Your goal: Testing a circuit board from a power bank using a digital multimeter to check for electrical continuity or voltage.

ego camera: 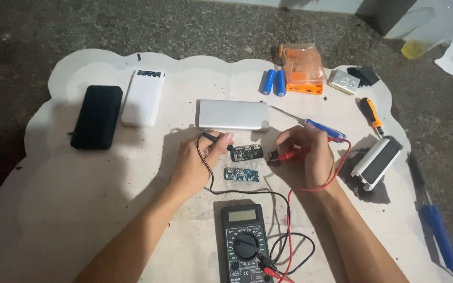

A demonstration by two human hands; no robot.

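Observation:
My left hand [197, 162] grips a black test probe [217, 140], its tip pointing at a small dark circuit board [248, 152]. My right hand [308, 156] pinches a red test probe [288, 155] whose tip reaches the same board's right end. A second blue circuit board [241, 174] lies just below, between my hands. Black and red leads run down to a black multimeter [245, 243] at the near edge.
A silver power bank [233, 114], a white power bank [143, 97] and a black one [97, 116] lie on the white mat [69, 199]. Two blue cells [274, 82], an orange box [302, 68], screwdrivers [371, 116] and a white casing [377, 162] sit at the right.

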